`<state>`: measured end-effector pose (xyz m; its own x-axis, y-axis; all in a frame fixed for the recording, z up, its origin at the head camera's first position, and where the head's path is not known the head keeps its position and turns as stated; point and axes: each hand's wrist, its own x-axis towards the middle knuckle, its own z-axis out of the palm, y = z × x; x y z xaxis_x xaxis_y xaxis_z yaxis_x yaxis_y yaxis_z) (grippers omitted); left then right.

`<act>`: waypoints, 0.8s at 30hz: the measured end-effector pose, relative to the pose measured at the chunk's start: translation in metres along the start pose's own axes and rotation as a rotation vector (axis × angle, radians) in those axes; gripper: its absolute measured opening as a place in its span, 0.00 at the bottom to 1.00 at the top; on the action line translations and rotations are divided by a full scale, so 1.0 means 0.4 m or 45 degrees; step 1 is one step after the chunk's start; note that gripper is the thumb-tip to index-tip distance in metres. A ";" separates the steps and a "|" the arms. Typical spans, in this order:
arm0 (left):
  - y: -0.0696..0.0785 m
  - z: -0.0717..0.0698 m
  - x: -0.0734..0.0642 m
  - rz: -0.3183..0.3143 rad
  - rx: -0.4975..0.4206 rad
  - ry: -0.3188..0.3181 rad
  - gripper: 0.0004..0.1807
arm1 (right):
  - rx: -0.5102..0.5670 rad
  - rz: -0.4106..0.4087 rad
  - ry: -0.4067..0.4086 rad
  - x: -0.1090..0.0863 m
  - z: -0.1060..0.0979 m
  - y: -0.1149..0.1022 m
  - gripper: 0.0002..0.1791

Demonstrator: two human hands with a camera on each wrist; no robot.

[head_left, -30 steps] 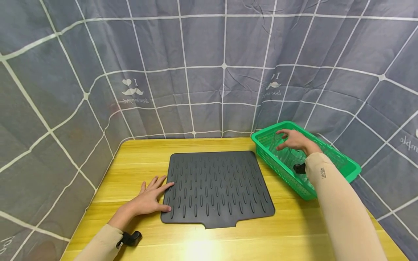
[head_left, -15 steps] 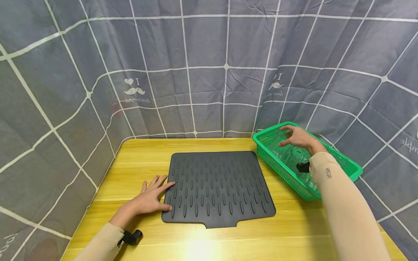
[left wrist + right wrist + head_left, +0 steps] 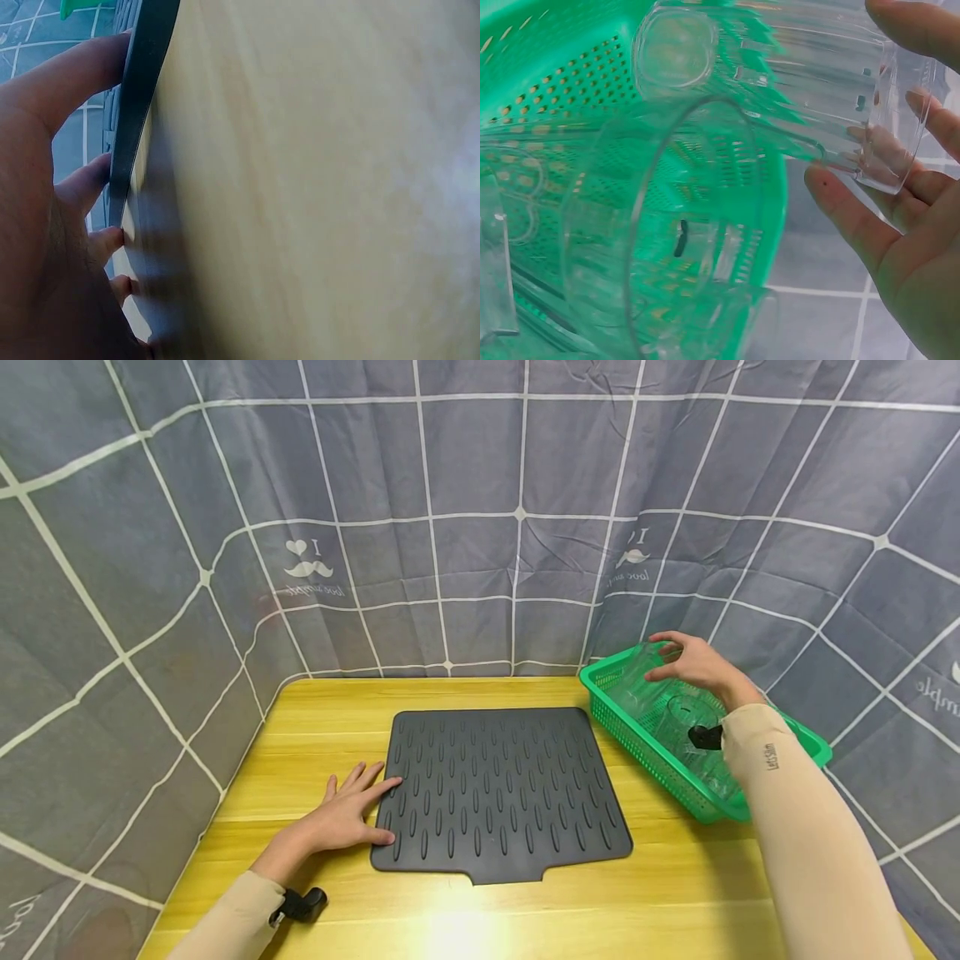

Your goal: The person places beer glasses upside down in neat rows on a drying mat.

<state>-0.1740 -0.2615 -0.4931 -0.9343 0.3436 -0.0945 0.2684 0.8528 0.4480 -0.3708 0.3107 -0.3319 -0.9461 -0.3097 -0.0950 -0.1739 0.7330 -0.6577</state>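
Observation:
My right hand [image 3: 701, 664] grips a clear cup [image 3: 802, 82] near its rim, thumb on one side and fingers round the other. In the right wrist view the cup lies tilted, its squarish base pointing into the green basket [image 3: 637, 739]. Beside it in the basket are a wider clear vessel [image 3: 600, 217] with a round rim and several other clear pieces. My left hand [image 3: 337, 818] rests with fingers spread at the left edge of a dark grey ridged mat [image 3: 495, 785]. In the left wrist view, the thumb and a finger lie along the mat's edge [image 3: 139, 105].
The mat and basket stand on a yellow wood-grain table [image 3: 352, 710], with the basket set at an angle on the right. A grey curtain [image 3: 465, 560] with white grid lines closes off the back and sides.
My right hand has risen slightly and shifted right, tilting the clear cup up toward the basket's back rim. The left hand stays at the mat's edge.

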 end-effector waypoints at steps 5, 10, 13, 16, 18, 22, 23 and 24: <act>-0.002 0.001 -0.001 0.002 -0.006 -0.001 0.52 | 0.025 -0.024 0.027 -0.007 -0.011 -0.021 0.46; -0.003 0.003 -0.002 0.002 -0.011 0.001 0.52 | 0.061 -0.061 0.054 -0.011 -0.020 -0.045 0.47; -0.004 0.004 -0.002 0.003 -0.006 -0.001 0.53 | 0.097 -0.068 0.055 -0.015 -0.023 -0.057 0.47; -0.003 0.003 -0.001 0.004 -0.007 -0.003 0.53 | 0.128 -0.075 0.071 -0.019 -0.028 -0.065 0.46; -0.002 0.001 -0.001 0.006 -0.008 -0.001 0.52 | 0.149 -0.083 0.087 -0.022 -0.031 -0.071 0.45; -0.002 0.000 -0.001 0.011 -0.010 0.003 0.52 | 0.185 -0.098 0.096 -0.027 -0.033 -0.081 0.46; -0.002 0.000 -0.002 0.012 -0.009 0.002 0.52 | 0.198 -0.098 0.095 -0.029 -0.033 -0.084 0.46; -0.002 0.000 -0.002 0.013 -0.008 0.002 0.52 | 0.207 -0.101 0.092 -0.029 -0.033 -0.086 0.46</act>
<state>-0.1735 -0.2623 -0.4933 -0.9318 0.3519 -0.0885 0.2766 0.8466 0.4547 -0.3572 0.2971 -0.2985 -0.9495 -0.3136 0.0119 -0.2075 0.5989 -0.7735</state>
